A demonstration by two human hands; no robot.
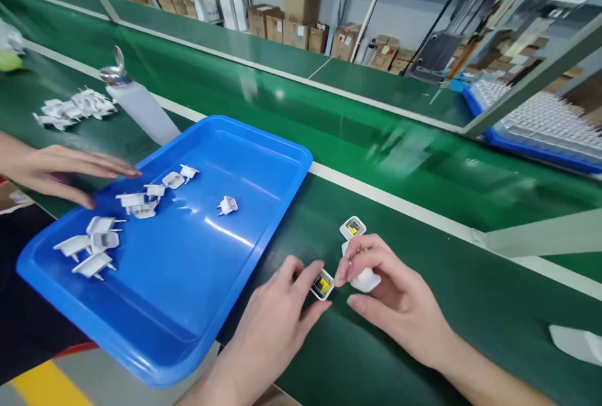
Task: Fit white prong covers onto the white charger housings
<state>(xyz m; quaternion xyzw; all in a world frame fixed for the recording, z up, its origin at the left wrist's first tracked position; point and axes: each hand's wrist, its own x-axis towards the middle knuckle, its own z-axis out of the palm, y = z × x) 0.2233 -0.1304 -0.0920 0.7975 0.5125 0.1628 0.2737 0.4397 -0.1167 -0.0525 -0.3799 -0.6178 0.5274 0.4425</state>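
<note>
Pinching a small open charger module (323,285) at its fingertips, the left hand (277,318) holds it just left of the white charger shell (365,279) clasped in the right hand (399,296), the two nearly touching above the green counter (399,343). A second module (352,228) lies on the counter just beyond, nearer the right hand; the blue tray (263,142) of white plug parts (94,246) sits to the left.

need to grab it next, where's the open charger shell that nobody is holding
In the head view, the loose shell lies on the green mat just beyond the right hand, right of the blue tray.
</note>
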